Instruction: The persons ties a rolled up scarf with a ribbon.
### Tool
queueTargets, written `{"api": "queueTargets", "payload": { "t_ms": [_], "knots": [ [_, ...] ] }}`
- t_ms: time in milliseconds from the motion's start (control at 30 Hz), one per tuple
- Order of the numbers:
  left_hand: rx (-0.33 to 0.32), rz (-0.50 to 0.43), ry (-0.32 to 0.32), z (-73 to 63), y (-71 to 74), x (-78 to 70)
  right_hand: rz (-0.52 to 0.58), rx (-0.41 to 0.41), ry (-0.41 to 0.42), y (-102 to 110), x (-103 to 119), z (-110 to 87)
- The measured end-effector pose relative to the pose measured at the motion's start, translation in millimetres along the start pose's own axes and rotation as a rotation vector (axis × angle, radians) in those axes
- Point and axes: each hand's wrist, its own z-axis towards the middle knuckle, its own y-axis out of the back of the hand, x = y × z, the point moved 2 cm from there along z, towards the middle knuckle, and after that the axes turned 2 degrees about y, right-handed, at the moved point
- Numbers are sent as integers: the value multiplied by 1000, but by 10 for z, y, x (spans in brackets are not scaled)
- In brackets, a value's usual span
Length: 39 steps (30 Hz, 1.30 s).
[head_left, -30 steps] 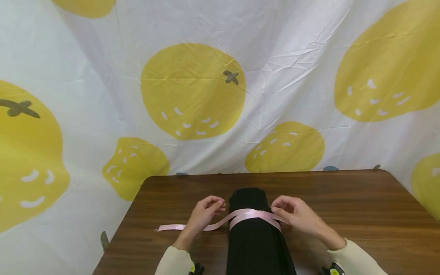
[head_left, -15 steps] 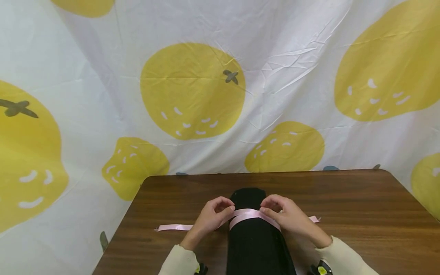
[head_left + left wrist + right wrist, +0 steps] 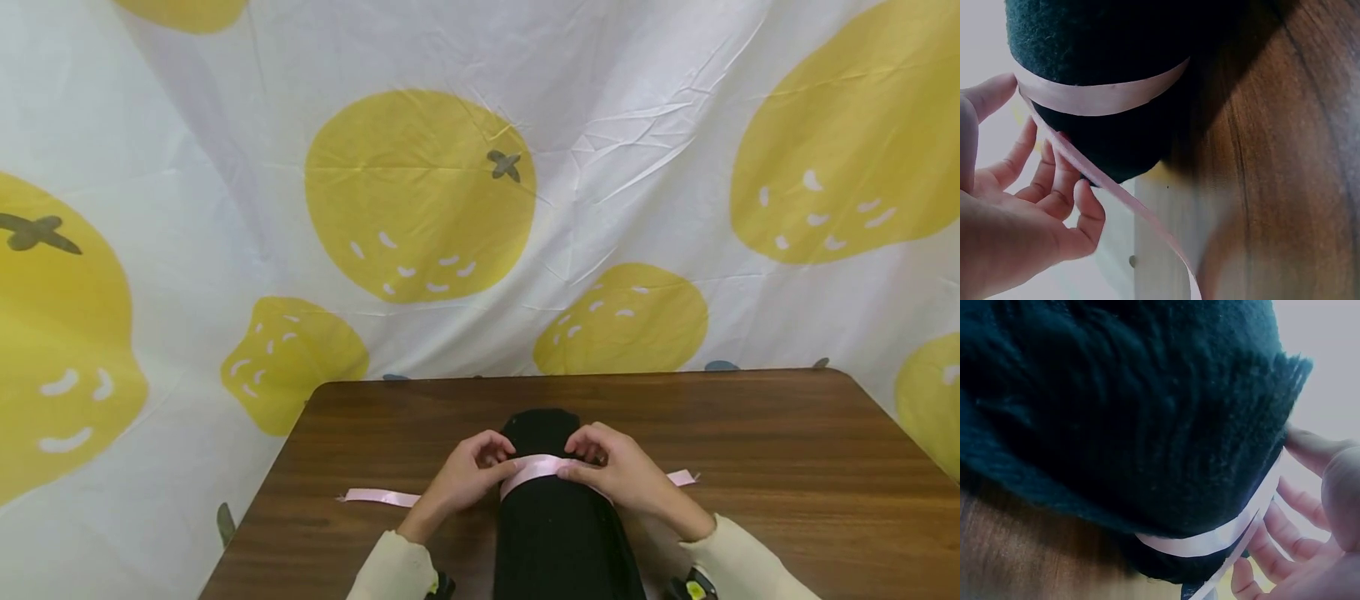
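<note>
At lower centre, the left hand and right hand are touching pink ribbon with thumbs, fingers hovering apart beyond it.

Narrow pink ribbon, smooth and glossy; long black bundle of matt, fuzzy cloth; brown wood-grained tabletop; far white-and-yellow sheet, creased.

Whitish glare hazes the left wrist view's tabletop.
</note>
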Motion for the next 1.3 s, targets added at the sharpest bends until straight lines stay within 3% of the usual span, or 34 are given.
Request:
{"api": "queueTargets", "payload": {
  "t_ms": [333,600,733,1033,1300],
  "knots": [
    [72,-6,90,-8,12,-10,4,61,-47,30,38,36],
    [125,37,83,17,35,16,-3,95,-31,57,99,51],
    [149,-17,78,10,56,10,38,135,0,74,110,51],
    [126,-113,-5,15,115,-40,249,200,20,122,160,62],
    [165,-184,25,-5,132,-33,234,205,0,138,169,56]
  ]
}}
